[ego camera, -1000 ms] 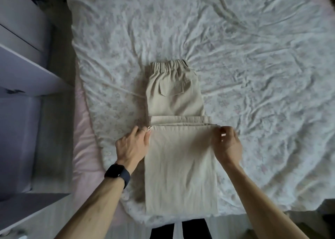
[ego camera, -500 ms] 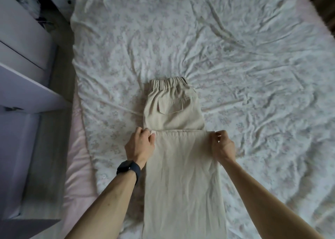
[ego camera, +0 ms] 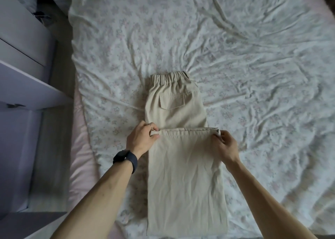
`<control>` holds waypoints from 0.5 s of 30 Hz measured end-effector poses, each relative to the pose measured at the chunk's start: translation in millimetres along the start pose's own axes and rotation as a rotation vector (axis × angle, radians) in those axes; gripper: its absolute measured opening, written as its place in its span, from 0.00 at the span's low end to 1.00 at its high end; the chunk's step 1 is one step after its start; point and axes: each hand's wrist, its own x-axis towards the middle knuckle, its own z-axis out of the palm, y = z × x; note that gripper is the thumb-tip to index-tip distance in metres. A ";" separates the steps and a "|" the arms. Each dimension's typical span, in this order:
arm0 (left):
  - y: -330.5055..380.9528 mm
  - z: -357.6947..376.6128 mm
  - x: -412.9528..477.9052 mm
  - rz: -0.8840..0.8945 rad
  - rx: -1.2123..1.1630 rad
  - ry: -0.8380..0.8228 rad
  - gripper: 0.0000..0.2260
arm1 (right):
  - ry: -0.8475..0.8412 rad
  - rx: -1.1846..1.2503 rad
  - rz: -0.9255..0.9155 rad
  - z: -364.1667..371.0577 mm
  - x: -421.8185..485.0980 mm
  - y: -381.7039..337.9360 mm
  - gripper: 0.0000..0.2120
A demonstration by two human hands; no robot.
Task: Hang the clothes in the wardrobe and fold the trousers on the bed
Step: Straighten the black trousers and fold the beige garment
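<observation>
Mid-frame on the bed, 1 pr of beige trousers lay flat. The waistband pointed toward top of frame, and the leg ends lay across the seat just below the pocket flap. Left hand pinched the left hem corner, fingers curled round it; right hand pinched the right corner likewise. Step in hand, I'd judge: folding the trousers, w/ legs doubled over. Next move prob. calls for carrying hems up to the waistband, keeping edges square, then smoothing. Count: 1 trousers, 2 hands, 1 watch on left wrist, 1 ring, 1 pocket flap.
</observation>
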 end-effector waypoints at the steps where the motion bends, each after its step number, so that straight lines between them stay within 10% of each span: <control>1: -1.1 -0.6 -1.1 0.026 -0.024 0.032 0.05 | 0.018 -0.020 -0.023 0.0 -1.9 -2.9 0.03; 15: 18.3 -93.5 82.1 -0.154 -0.656 0.291 0.08 | 0.166 -0.174 -0.286 36.3 80.6 -135.3 0.09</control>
